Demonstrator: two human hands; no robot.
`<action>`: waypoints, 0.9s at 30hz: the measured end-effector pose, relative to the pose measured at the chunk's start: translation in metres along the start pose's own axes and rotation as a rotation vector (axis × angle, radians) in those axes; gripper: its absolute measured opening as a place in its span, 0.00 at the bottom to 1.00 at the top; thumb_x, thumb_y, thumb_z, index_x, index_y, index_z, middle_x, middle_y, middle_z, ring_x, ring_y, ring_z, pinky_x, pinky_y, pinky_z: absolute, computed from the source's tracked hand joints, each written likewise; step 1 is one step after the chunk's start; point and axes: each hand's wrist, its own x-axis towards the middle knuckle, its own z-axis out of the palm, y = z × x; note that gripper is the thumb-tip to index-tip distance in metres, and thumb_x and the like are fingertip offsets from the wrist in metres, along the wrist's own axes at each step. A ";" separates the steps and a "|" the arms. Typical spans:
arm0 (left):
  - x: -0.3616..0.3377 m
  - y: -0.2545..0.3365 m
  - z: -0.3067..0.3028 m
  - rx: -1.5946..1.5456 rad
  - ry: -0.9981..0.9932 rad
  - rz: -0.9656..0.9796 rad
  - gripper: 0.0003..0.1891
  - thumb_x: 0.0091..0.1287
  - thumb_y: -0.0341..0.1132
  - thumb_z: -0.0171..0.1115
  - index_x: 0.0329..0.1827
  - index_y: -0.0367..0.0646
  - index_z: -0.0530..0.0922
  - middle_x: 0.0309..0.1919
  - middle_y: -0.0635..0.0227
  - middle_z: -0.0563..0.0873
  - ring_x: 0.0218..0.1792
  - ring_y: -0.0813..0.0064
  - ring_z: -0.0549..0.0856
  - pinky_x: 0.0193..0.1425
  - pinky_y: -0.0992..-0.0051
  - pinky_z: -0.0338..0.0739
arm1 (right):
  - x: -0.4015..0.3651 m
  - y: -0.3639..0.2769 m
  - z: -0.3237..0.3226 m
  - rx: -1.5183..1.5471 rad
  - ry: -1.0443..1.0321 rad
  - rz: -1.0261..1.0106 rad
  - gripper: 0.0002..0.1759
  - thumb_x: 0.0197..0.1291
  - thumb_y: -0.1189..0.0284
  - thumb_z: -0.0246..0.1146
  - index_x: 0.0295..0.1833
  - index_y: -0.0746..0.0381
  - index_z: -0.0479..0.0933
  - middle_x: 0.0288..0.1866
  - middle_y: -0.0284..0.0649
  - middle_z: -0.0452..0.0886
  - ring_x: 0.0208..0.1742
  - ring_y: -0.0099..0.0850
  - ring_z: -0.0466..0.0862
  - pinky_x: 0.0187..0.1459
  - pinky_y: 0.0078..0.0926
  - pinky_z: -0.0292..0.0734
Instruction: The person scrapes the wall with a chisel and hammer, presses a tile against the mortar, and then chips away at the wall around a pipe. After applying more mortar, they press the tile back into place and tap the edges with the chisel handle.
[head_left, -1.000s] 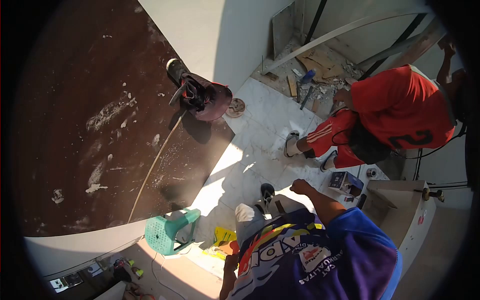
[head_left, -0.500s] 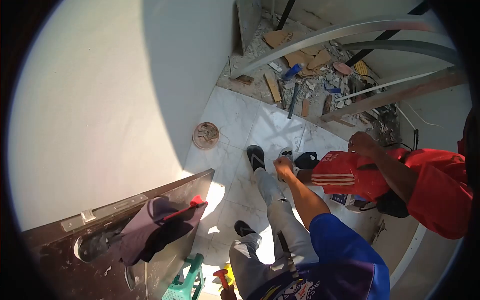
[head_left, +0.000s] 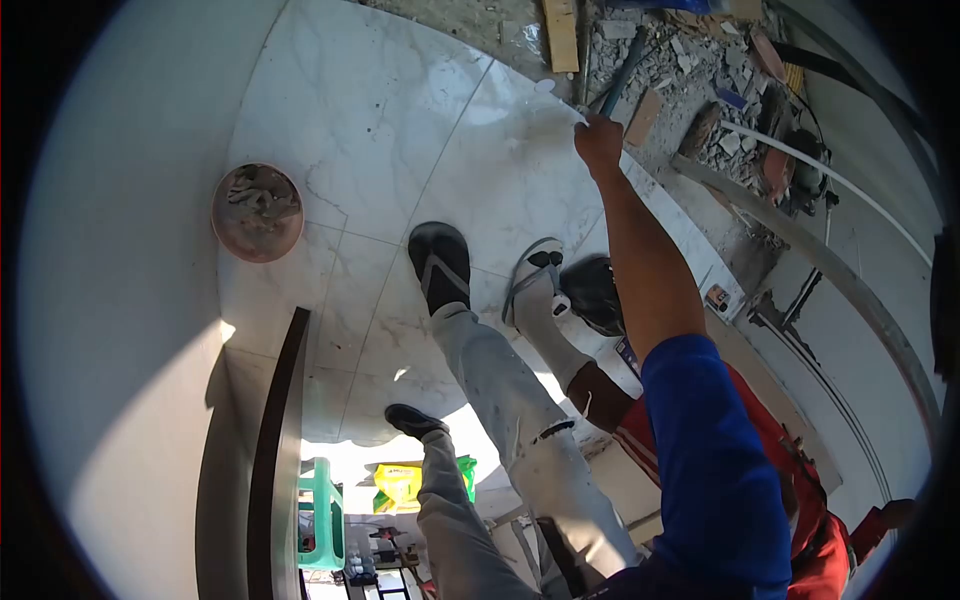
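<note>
My right hand is stretched forward at the edge of the floor tiles. Its fingers are closed round the near end of a dark, slim rod, which lies over the rubble; the rod's far end shows no clear shape. Beside the hand, a small reddish-brown block lies on the debris. A flat wooden piece is further up to the left. My left hand is out of view.
A round pink tub holding grey scraps stands on the tiles at left. A co-worker in red is close at my right, with a black bag near their foot. A green plastic stool and a dark-edged board are lower left.
My right arm has reached forward from near my foot, and its hand has taken hold of the dark rod. My left hand, earlier holding a red-handled tool, has left the view. The camera has shifted forward.
</note>
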 end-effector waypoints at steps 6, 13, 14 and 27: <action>0.001 0.033 0.008 0.042 -0.007 -0.043 0.29 0.68 0.58 0.66 0.32 0.33 0.82 0.19 0.54 0.80 0.21 0.58 0.82 0.26 0.58 0.74 | 0.050 0.022 0.029 0.027 -0.018 0.311 0.26 0.57 0.62 0.67 0.60 0.63 0.80 0.63 0.66 0.70 0.60 0.59 0.78 0.62 0.52 0.77; 0.007 0.050 0.011 0.078 -0.008 -0.028 0.30 0.68 0.58 0.66 0.31 0.32 0.82 0.20 0.52 0.81 0.23 0.55 0.83 0.28 0.57 0.75 | 0.057 -0.013 0.025 0.103 -0.017 0.475 0.32 0.59 0.52 0.69 0.62 0.64 0.80 0.66 0.62 0.62 0.61 0.63 0.75 0.63 0.56 0.76; 0.010 0.052 0.012 0.076 -0.005 -0.024 0.30 0.68 0.58 0.66 0.31 0.32 0.82 0.20 0.51 0.81 0.24 0.55 0.83 0.28 0.57 0.75 | 0.062 -0.017 0.025 0.067 -0.042 0.482 0.32 0.60 0.51 0.68 0.61 0.64 0.80 0.67 0.61 0.61 0.61 0.62 0.75 0.63 0.56 0.76; 0.017 0.027 -0.004 0.110 0.043 0.131 0.32 0.69 0.59 0.65 0.31 0.30 0.82 0.22 0.46 0.83 0.27 0.49 0.85 0.31 0.55 0.77 | 0.068 -0.049 -0.024 0.520 -0.067 0.212 0.22 0.69 0.56 0.54 0.46 0.65 0.82 0.42 0.46 0.83 0.48 0.39 0.82 0.45 0.38 0.78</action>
